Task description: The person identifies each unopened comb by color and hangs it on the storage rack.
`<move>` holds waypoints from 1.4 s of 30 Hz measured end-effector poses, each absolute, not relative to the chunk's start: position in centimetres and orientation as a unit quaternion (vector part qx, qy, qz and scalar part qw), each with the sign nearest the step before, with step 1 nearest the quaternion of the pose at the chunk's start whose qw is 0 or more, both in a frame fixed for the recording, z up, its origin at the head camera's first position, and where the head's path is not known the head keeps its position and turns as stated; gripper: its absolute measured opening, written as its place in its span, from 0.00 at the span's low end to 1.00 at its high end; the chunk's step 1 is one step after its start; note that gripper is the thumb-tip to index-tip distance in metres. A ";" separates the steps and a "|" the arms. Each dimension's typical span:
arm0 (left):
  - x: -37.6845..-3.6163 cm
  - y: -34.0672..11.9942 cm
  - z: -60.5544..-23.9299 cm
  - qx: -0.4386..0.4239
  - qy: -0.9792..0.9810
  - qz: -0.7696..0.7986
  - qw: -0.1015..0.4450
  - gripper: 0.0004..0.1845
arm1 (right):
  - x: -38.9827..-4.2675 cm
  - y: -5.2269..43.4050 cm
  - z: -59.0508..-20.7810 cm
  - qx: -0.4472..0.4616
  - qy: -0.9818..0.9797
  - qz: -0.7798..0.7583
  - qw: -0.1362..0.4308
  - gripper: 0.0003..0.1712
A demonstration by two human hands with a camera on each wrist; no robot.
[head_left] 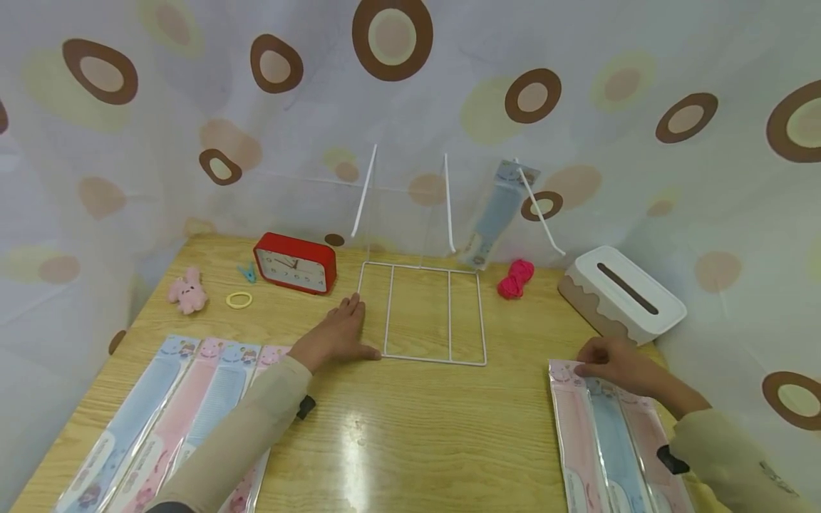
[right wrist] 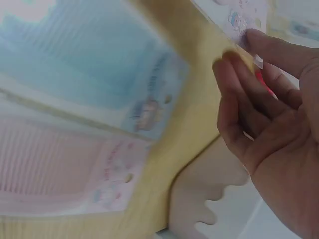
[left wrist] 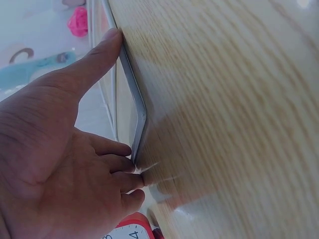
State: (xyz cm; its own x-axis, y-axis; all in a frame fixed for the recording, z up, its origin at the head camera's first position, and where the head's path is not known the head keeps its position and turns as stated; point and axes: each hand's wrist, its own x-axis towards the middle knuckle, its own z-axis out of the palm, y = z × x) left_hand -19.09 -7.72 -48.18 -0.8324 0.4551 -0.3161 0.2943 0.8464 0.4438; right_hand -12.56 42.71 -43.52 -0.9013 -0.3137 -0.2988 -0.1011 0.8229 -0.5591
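The left hand [head_left: 336, 333] is lying flat and wide, touching the white wire rack [head_left: 420, 313]. The right hand [head_left: 614, 364] is pinching the pink packaged comb [head_left: 574, 434] on the near right.

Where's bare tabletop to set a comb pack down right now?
Widest bare patch: the near centre of the table, between the left comb packs and the right comb packs, in front of the wire rack. Crowded: far edge, with clock, pink yarn and tissue box.
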 end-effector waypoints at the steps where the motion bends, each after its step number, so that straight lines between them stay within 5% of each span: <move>1: -19.1 -7.7 -48.2 0.200 0.938 0.191 0.209 0.60 | -12.6 42.7 -43.0 -0.115 0.931 -0.289 0.192 0.11; 14: -19.0 -7.9 -48.0 0.200 0.938 0.187 0.214 0.60 | -11.8 39.1 -36.7 -0.142 0.915 -0.372 0.070 0.08; 34: -19.1 -7.7 -48.3 0.202 0.938 0.195 0.204 0.60 | -12.9 28.0 -31.3 -0.250 0.852 -0.460 0.026 0.05; 42: -19.0 -7.6 -48.2 0.202 0.937 0.200 0.202 0.60 | -13.6 24.1 -29.5 -0.274 0.826 -0.491 -0.037 0.05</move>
State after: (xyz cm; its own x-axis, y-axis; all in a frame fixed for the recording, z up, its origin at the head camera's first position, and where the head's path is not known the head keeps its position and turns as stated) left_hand -19.05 -7.62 -48.21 -0.8372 0.4593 -0.2970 0.2976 0.8382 0.4570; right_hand -13.61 24.09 -29.46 -0.8473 -0.4165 0.3296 -0.4888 0.3685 -0.7908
